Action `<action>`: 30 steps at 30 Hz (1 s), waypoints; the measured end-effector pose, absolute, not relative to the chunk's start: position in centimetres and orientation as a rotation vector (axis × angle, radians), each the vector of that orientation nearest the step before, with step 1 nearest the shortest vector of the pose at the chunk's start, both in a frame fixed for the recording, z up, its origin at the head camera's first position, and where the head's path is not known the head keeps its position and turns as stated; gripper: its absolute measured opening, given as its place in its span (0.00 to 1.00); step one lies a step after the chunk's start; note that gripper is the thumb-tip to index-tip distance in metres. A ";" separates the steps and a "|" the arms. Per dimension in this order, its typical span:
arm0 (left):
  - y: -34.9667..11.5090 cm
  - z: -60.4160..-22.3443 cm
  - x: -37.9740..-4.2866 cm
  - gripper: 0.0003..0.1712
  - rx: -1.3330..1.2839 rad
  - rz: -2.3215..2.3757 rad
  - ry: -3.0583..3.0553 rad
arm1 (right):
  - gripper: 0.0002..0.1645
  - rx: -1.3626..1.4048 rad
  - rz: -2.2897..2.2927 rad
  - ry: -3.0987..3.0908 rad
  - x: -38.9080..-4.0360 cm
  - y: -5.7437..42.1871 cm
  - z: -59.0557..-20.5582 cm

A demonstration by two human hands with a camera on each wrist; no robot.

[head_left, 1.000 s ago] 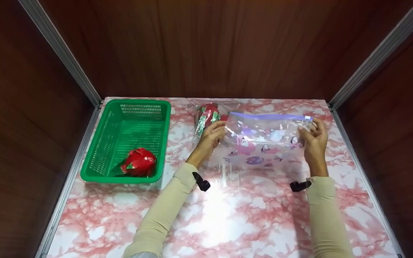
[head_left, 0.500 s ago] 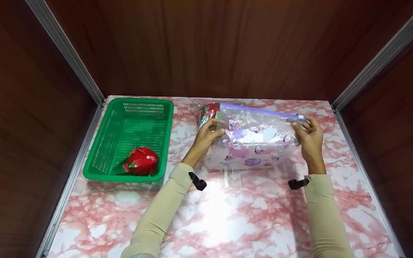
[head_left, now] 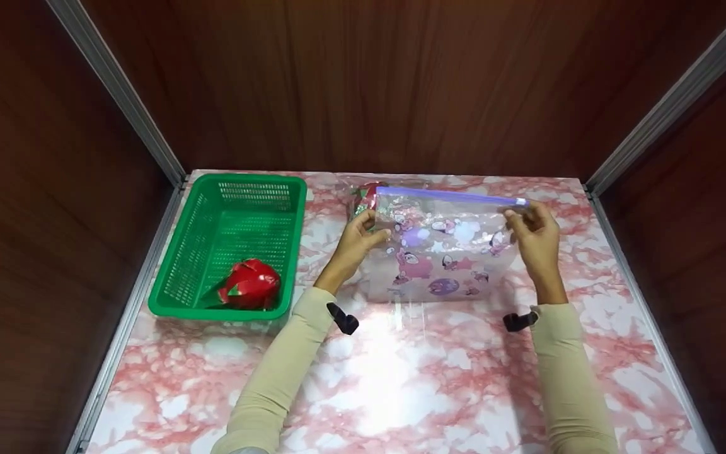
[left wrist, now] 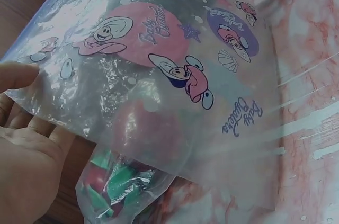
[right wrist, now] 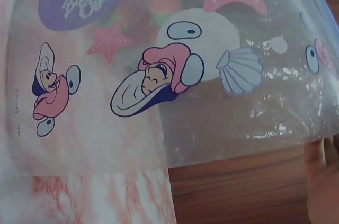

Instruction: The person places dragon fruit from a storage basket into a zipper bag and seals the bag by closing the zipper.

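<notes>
Since a second ago, we see the printed zip bag [head_left: 442,252] shift leftward, nearer the green basket [head_left: 299,246], with the left hand [head_left: 351,246] and the right hand [head_left: 536,243] travelling along with it; its left edge now covers more of the wrapped fruit [head_left: 367,197] behind. We find the bag stretched between the two hands above the marbled tabletop [head_left: 476,391], its purple zip strip [head_left: 442,194] at the far edge and sloping down slightly toward the right. The left hand pinches the left side, thumb on the near face and fingers behind. The right hand pinches the upper right corner, just beside the white slider [head_left: 521,202]. We cannot tell whether the lower edge touches the table. From the left wrist we make out the wrapped fruit, red and green in clear plastic, showing partly through the bag. To the left we notice a red fruit [head_left: 253,284] lying inside the basket, close to its near right corner.
</notes>
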State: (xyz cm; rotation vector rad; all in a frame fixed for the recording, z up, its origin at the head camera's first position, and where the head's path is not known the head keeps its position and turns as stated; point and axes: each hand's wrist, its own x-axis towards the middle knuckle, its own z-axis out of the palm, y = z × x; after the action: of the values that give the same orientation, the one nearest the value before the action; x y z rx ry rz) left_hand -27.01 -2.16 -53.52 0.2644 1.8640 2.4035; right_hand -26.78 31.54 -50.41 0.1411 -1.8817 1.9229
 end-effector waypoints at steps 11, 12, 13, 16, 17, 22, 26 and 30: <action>-3.0 -53.8 -27.1 0.12 0.253 2.452 1.889 | 0.13 -0.028 1.412 -2.065 -26.6 26.9 -46.7; -3.2 -53.8 -27.0 0.13 0.244 2.411 1.920 | 0.11 -0.027 1.427 -2.059 -26.8 26.6 -46.5; -3.3 -53.8 -26.9 0.15 0.232 2.367 1.935 | 0.10 -0.028 1.444 -2.057 -27.0 26.3 -46.4; -3.4 -54.0 -26.7 0.24 0.244 2.254 1.935 | 0.10 -0.004 1.519 -2.061 -27.5 25.6 -46.3; -3.5 -54.0 -26.6 0.25 0.262 2.231 1.916 | 0.11 0.011 1.544 -2.060 -27.6 25.4 -46.3; -3.7 -54.1 -26.2 0.27 0.388 2.147 1.849 | 0.17 0.042 1.638 -2.116 -28.3 24.5 -46.7; -4.2 -53.9 -26.1 0.24 0.473 2.086 1.805 | 0.22 0.068 1.716 -2.161 -28.4 24.0 -46.9; -4.6 -53.4 -25.8 0.24 0.515 2.048 1.716 | 0.26 0.075 1.749 -2.240 -28.4 23.6 -47.1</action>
State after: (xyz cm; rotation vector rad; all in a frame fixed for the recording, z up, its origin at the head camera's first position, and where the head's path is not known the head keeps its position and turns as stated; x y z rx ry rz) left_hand -25.84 -4.60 -53.40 0.5146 1.7157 2.0480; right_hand -28.45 23.65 -47.10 0.0749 -2.2400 1.7486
